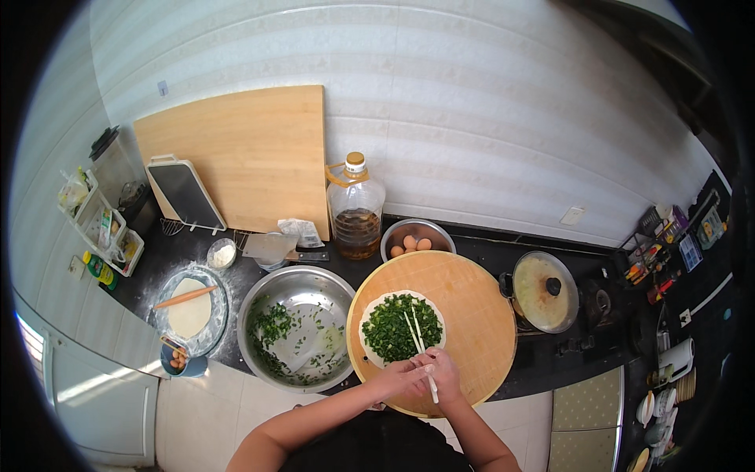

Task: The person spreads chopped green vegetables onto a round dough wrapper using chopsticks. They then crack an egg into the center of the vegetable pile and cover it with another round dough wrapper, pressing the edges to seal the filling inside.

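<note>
My right hand [443, 373] grips a pair of pale chopsticks [416, 333], their tips resting on chopped green leaves [395, 324]. The greens cover a round dough sheet [442, 311], leaving a narrow pale rim. Beneath lies a round wooden board [478, 318]. My left hand [404, 377] meets the right one at the chopsticks, over the board's near edge; whether its fingers hold anything is unclear. To the left, a wide steel basin [248, 354] contains scattered chopped greens and a paler patch of food.
A rolling pin [186, 297] lies across another dough sheet [191, 318] on a floured round surface. Behind are a cleaver [309, 256], an oil jug [356, 230] and a steel bowl [436, 229] of eggs. A lidded pan [545, 295] sits on the stove at right.
</note>
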A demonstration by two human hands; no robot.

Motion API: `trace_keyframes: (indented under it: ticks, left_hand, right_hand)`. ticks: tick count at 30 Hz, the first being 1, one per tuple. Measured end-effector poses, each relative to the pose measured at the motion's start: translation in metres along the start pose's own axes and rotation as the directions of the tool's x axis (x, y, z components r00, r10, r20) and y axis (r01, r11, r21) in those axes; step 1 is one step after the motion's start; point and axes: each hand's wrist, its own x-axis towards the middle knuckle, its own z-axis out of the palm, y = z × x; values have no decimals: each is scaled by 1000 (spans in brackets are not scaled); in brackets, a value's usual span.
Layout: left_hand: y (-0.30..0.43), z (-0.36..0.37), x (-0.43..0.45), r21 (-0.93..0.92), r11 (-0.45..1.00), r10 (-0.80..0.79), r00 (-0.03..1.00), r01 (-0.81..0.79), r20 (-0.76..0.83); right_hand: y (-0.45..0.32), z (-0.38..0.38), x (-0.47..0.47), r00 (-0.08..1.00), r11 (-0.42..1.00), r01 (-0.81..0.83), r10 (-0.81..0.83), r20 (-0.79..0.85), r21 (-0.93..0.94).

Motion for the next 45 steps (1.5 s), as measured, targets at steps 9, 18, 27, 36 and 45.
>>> trace_keyframes:
  ticks: [9,18,27,36,45]
  left_hand:
    - [-5,10,-9,-325,944,-35,998,48,47]
    - [-3,24,-2,100,995,33,984,-16,-175]
    - [-11,23,-3,393,899,315,910,-194,-271]
    - [-48,-8,5,330,888,431,831,-322,-351]
    - [-34,-4,-13,352,907,346,884,-230,-314]
  right_hand:
    - [5,5,-3,966,909,238,-259,-17,-343]
    - [11,12,4,901,841,335,-418,-119,-425]
    - [2,16,12,873,837,384,-467,-143,-390]
    - [-6,40,-7,956,936,-179,238,-171,304]
    - [24,56,-15,870,667,-405,491,40,625]
